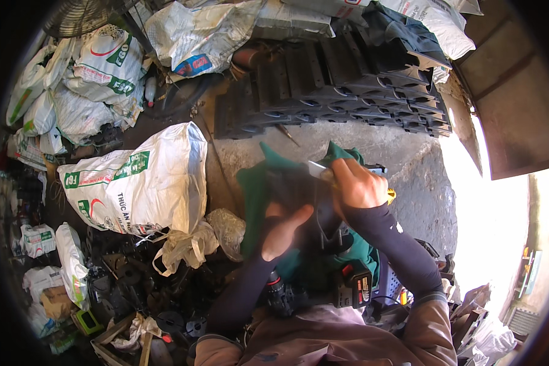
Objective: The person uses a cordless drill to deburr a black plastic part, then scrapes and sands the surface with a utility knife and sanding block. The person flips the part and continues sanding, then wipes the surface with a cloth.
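My right hand (361, 186) is closed around a knife with a pale flat blade (318, 170); a bit of yellow, perhaps its handle, shows at the far side of the fist. The blade lies against the edge of a dark, motion-blurred plastic-looking piece (293, 186). My left hand (287, 230) grips that piece from the left, thumb showing and the other fingers mostly hidden behind it. Green cloth (250, 186) spreads under and around both hands. Close to my body, a cordless power tool (280, 294) and a black battery pack (354, 285) rest at the lap.
Stacked black channel-shaped parts (323, 91) form a long row at the back. A large white woven sack (140, 183) lies on the left, with clear plastic bags (189, 247) beside it. More sacks (97, 79) crowd the far left. Dark loose parts (125, 274) cover the near left.
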A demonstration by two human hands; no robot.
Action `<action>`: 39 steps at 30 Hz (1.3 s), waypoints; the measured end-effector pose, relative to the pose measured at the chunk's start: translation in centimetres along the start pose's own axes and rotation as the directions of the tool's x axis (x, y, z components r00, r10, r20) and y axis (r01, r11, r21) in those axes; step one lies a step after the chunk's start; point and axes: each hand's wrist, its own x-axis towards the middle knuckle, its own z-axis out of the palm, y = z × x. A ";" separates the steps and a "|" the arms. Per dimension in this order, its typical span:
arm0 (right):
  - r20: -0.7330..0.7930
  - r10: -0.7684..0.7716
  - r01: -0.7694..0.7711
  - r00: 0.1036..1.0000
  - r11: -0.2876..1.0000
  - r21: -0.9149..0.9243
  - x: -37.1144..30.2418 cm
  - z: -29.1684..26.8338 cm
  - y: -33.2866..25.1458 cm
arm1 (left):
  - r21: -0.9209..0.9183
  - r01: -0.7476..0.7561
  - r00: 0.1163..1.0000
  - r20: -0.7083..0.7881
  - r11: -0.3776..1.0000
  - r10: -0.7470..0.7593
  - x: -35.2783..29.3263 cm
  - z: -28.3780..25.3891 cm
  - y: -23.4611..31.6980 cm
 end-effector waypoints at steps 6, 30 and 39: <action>-0.008 -0.005 0.005 1.000 1.000 0.006 -0.3 0.3 -0.2 | -0.071 -0.011 0.999 0.046 0.997 0.014 0.4 -0.3 -0.1; -0.052 -0.005 0.008 0.999 0.999 0.051 1.4 1.8 0.6 | -0.141 -0.066 0.997 0.028 0.988 0.071 1.6 -0.3 1.2; -0.032 -0.005 0.006 0.999 1.000 0.029 1.4 1.5 0.5 | -0.031 -0.060 0.998 -0.010 0.998 0.060 1.6 -0.6 1.0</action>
